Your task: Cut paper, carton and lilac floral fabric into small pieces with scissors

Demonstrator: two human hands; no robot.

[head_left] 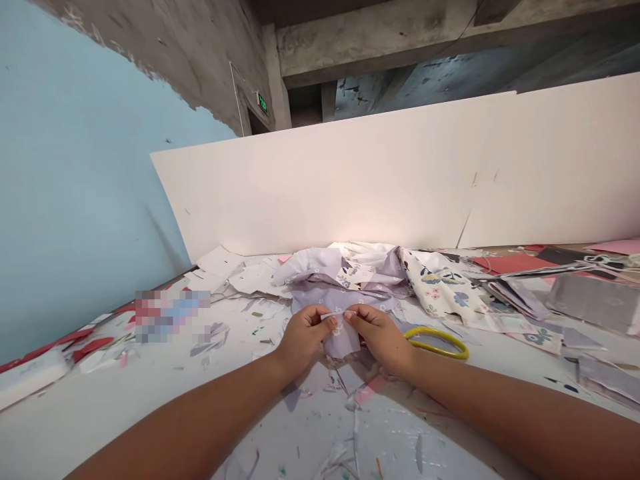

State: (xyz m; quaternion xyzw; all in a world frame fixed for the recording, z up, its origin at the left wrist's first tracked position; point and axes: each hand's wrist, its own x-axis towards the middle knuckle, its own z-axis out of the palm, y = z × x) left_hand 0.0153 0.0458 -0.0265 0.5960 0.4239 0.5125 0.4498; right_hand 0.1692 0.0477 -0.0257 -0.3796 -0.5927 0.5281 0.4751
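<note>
The camera sits on my head, facing forward and down, close above my left grip (303, 337) and right grip (381, 337) at lower centre of the frame. The surface (60, 433) fills the bottom; a white board (350, 180) crosses the upper right.

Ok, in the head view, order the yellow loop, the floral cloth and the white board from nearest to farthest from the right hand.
From the right hand:
1. yellow loop: just right of the hand.
2. floral cloth: ahead and to the right.
3. white board: farthest, standing behind the cloth.
</note>
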